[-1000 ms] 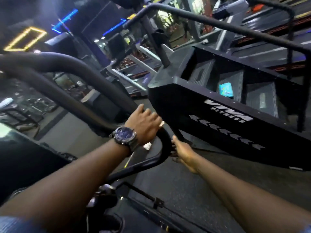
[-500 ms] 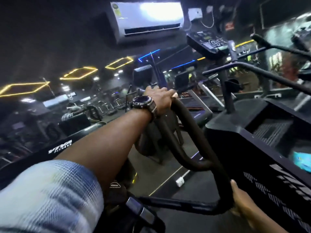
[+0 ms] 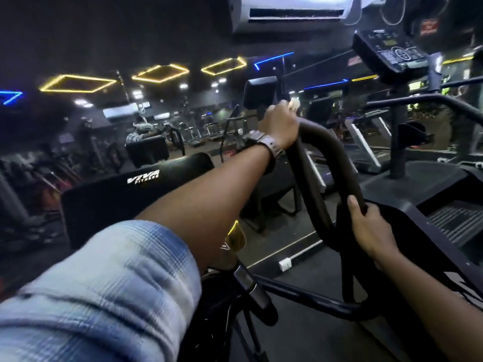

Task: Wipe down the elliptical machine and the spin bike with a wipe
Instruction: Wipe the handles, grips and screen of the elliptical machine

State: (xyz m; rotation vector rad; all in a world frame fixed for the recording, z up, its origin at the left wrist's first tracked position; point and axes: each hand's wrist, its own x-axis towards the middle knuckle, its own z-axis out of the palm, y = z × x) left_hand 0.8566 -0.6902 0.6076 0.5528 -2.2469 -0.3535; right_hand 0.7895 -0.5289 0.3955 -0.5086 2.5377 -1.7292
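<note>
Where bar curves, hands (image 3: 281,126) outermost.

Handlebar loop (image 3: 337,163), centre right: matt black, looks like a foam or rubber sleeve. Sleeve (image 3: 104,288), lower left: soft woven cloth, pale blue check. Watch strap (image 3: 271,147): grey, dull, plastic-like. Housing (image 3: 125,194) with white logo, centre left: smooth black plastic, faint sheen.

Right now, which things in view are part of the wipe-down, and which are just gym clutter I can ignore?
Part of the job:
- looped black handlebar
- wipe, a pale bit showing past the fingers
- left hand, closed on the handlebar top with the wipe
- right hand, gripping the handlebar lower down

Just around:
- console of the neighbouring machine
- air conditioner
- treadmills behind
</note>
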